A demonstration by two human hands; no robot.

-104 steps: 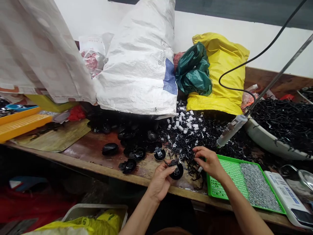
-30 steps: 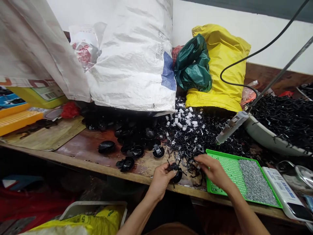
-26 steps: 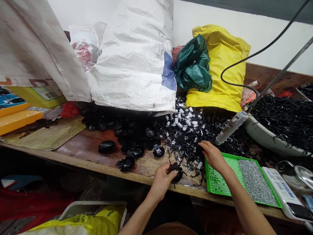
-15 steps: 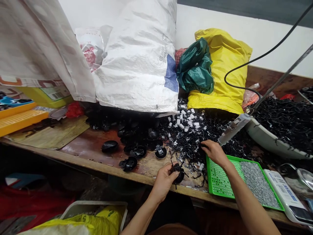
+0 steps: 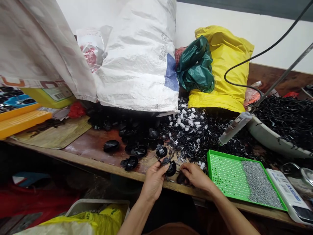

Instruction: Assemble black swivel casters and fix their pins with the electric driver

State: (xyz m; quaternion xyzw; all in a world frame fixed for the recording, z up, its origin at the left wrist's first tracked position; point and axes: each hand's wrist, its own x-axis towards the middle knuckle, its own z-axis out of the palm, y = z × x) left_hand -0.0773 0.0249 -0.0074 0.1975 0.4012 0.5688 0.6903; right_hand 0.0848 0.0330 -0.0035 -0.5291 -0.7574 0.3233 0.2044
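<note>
My left hand is closed, thumb on top, around a black rounded shell with a grey bracket and thin black pieces on it. Close to its right, at the table's front edge, my right hand has its fingers curled and pinched. What they hold, if anything, is dark and hidden. More black shells lie to the left: one with its grey bracket up, one lying on its side, and a ribbed one. Small black parts and white blocks are heaped behind my hands.
A green perforated tray with small grey metal pieces stands right, beside a white scale. Behind are a white sack, a yellow sack and a hanging tool. A basin of black parts stands far right.
My right hand has moved from the small-parts heap left and toward the table's front edge, beside the left hand. My left hand, still on the shell, has shifted slightly left.
</note>
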